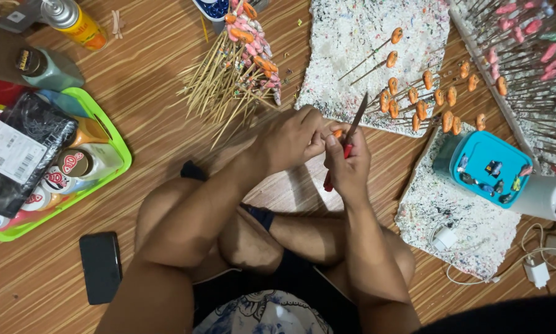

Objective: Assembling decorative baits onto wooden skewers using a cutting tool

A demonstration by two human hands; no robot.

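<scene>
- The wooden floor (166, 111) is carrying everything here; a person is sitting cross-legged at its near edge, with both hands meeting just above the knees.
- Two paint-speckled white mats are lying toward the far right: the upper mat (352, 37) is holding orange pieces on skewers (414, 93), and the lower mat (470, 229) is carrying a teal box (485, 167) of tiny dark bits.
- A green tray (120, 154) of bottles and jars is sitting at the left edge, with a dark phone (100, 267) lying just below it.
- A loose bundle of skewers (235, 74) is fanning out at the far middle.
- The right hand (349, 164) is clenching a red-handled knife (351, 139), blade pointing up and away.
- The left hand (290, 139) is pinching a small orange piece (337, 133) against the blade, so the step in hand is probably trimming or scraping that piece.
- The next move is calling for a short, controlled stroke away from the fingertips, with the piece held still.
- The piece is mostly hidden by the fingers; its shape and any stick on it are hard to make out, and the rack at the far right corner is cut off.
</scene>
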